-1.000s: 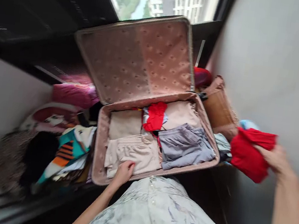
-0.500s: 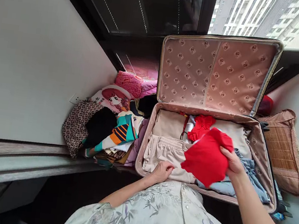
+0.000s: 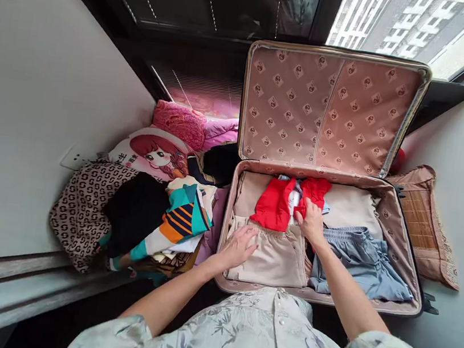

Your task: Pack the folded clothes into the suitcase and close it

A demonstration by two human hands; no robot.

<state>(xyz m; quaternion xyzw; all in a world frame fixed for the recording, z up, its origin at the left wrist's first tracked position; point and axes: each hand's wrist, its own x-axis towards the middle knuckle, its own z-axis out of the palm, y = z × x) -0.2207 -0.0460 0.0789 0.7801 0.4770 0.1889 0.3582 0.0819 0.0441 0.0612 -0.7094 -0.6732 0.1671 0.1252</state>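
Hands both down in the open suitcase (image 3: 396, 232): my left hand (image 3: 240, 245) lies flat and open on beige shorts (image 3: 274, 258), my right hand (image 3: 310, 222) presses the red garment (image 3: 273, 210) at 12 o'clock, fingers loose, gripping nothing.

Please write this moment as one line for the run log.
left hand: flat on beige folded shorts | right hand: pressing red folded garment | open pink fabric-lined suitcase: packed with clothes

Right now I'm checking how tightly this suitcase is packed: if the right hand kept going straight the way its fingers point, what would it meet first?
The right hand points toward the hinge side. Its fingertips already seem to touch the crumpled red garment at the back of the suitcase, so that comes first; beyond it, probably the back wall. Depth is unclear.
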